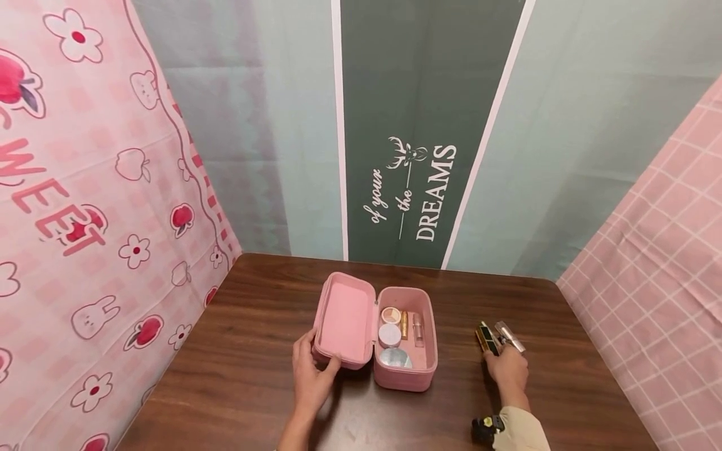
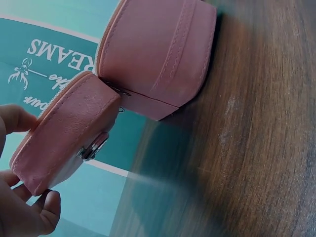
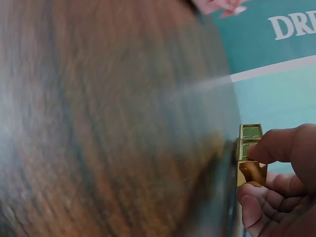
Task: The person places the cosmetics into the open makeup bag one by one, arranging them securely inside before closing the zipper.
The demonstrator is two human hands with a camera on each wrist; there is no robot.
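A pink cosmetic case [image 1: 405, 379] stands unzipped on the table, its lid [image 1: 345, 322] folded out to the left. My left hand [image 1: 311, 374] grips the lid's near left corner, also visible in the left wrist view with the thumb and fingers on opposite sides. Inside the case lie a three-colour round compact [image 1: 391, 316], a pale round compact [image 1: 389, 335], a silvery disc [image 1: 396, 357], a gold tube [image 1: 404, 326] and a pinkish clear tube [image 1: 418, 329]. To the right, my right hand [image 1: 508, 371] pinches a gold lipstick with green panels [image 3: 251, 132]; a clear-and-silver tube [image 1: 510, 337] is at its fingertips.
The brown wooden table [image 1: 271, 294] has a patterned pink cloth [image 1: 169, 188] at its left and a pink checked cloth [image 1: 643, 300] at its right. Behind it hangs a green curtain [image 1: 304, 156] with white lettering. A dark wrist device [image 1: 486, 429] sits on the right wrist.
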